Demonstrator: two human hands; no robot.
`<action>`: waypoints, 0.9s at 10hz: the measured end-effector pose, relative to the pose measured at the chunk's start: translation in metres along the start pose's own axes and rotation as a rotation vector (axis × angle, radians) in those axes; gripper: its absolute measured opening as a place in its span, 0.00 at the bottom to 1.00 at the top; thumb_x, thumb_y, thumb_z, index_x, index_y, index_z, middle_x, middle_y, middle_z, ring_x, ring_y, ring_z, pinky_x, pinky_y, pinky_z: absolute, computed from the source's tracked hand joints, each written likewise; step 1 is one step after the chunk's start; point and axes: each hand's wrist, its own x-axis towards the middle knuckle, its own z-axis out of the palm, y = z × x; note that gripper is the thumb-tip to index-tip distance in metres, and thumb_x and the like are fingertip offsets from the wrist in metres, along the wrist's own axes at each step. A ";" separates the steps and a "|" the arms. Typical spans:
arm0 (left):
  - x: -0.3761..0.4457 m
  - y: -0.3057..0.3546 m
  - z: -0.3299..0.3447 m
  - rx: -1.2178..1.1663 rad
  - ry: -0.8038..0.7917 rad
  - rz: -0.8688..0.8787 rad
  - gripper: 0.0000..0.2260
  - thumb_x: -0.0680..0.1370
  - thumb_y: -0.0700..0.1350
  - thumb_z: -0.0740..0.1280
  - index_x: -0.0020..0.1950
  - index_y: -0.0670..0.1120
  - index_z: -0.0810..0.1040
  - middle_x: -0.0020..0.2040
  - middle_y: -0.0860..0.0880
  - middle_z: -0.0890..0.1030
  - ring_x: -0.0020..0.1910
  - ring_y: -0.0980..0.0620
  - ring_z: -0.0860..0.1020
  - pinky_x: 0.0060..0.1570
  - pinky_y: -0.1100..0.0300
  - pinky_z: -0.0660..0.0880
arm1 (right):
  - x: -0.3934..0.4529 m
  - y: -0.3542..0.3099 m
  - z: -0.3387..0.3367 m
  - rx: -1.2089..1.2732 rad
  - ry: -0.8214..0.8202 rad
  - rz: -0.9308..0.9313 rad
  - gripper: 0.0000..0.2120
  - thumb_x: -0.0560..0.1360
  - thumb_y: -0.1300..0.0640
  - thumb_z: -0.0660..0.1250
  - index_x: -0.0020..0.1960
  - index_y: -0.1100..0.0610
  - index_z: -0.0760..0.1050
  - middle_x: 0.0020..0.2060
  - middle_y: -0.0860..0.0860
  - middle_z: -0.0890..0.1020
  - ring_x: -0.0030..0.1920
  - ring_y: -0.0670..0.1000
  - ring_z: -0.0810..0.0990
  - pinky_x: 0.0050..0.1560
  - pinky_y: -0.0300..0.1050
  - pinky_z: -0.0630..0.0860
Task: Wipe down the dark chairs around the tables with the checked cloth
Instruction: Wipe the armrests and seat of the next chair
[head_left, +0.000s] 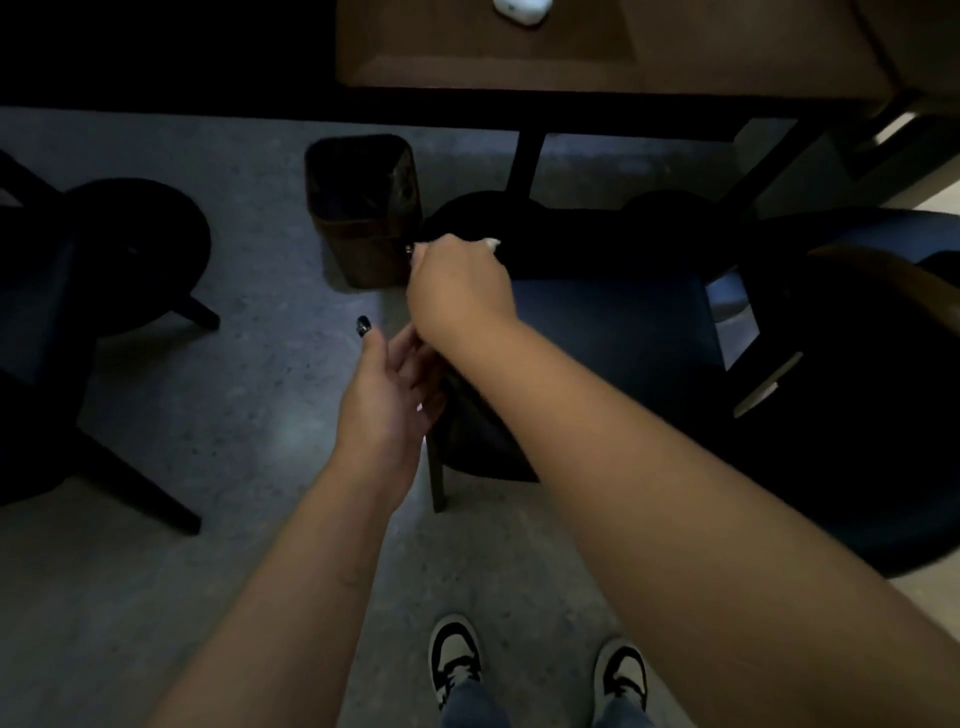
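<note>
Bin (363, 213) left of chair (613, 332), both before table (571, 52).

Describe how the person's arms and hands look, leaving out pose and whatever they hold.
Both forearms are bare, with no sleeves, watch or bracelet in view. The left hand has a long, dark-painted thumbnail with a pattern on it. The right hand shows a pale nail tip; other nail details are too dim to tell.

The chair (597, 332), dark with a blue seat, stands just in front of the table (571, 67). The cloth cannot be made out in the dim light.
</note>
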 end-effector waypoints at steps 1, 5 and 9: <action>0.007 0.005 -0.001 0.003 0.008 -0.029 0.27 0.83 0.59 0.45 0.75 0.47 0.65 0.69 0.46 0.74 0.71 0.48 0.69 0.73 0.43 0.61 | 0.040 0.009 0.006 0.039 -0.136 0.105 0.16 0.81 0.56 0.54 0.62 0.61 0.75 0.60 0.58 0.77 0.61 0.58 0.75 0.51 0.45 0.70; 0.025 0.009 0.026 -0.173 0.112 -0.060 0.28 0.83 0.60 0.45 0.66 0.45 0.75 0.54 0.45 0.84 0.52 0.51 0.82 0.54 0.55 0.77 | 0.018 0.013 0.002 -0.130 -0.150 -0.261 0.15 0.80 0.56 0.55 0.59 0.61 0.76 0.59 0.60 0.78 0.59 0.61 0.75 0.56 0.50 0.72; 0.039 0.014 -0.024 -0.336 0.205 -0.116 0.32 0.81 0.63 0.45 0.75 0.42 0.64 0.65 0.41 0.77 0.63 0.44 0.75 0.67 0.44 0.68 | 0.021 -0.019 0.014 -0.915 -0.420 -0.806 0.15 0.81 0.53 0.55 0.64 0.54 0.74 0.63 0.51 0.75 0.63 0.54 0.74 0.56 0.47 0.67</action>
